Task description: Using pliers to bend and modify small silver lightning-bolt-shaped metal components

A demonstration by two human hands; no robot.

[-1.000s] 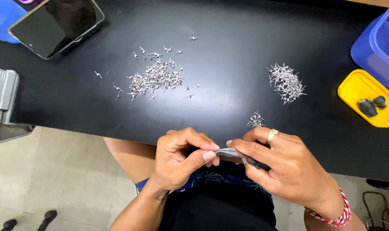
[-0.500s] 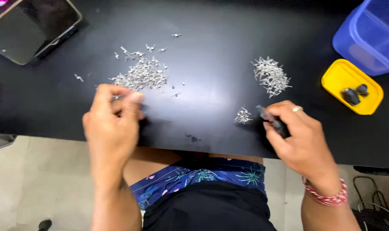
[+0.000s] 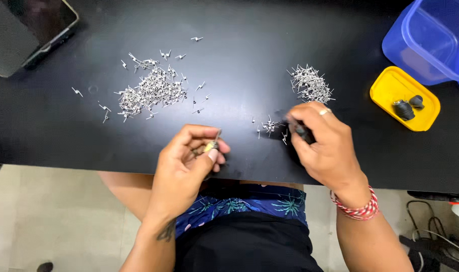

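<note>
Over the black worktop [image 3: 239, 65] we go; the left hand [image 3: 186, 161] hovers near the front edge, its grip closed on a small metal piece [image 3: 212, 145], pinched between thumb and fingertips with a thin pin poking upward; the right hand [image 3: 322, 146] sits just to the right of it, grip wrapped shut around a dark tool [image 3: 301, 132] whose tip points left toward a small scatter of pins [image 3: 270, 126] lying on the worktop just beside it; a ring shows on one finger and a red and white band [image 3: 358, 207] circles that wrist; up and left, well apart from both hands, spreads the big pile of small metal pieces [image 3: 151, 90], with strays around it; a tighter heap [image 3: 310, 84] lies just above the right hand; far right, a yellow tray [image 3: 390, 88] carries two dark little parts [image 3: 408, 107], and a blue plastic tub [image 3: 431, 40] stands touching it behind; a dark tablet [image 3: 25, 30] lies at the top left corner.
</note>
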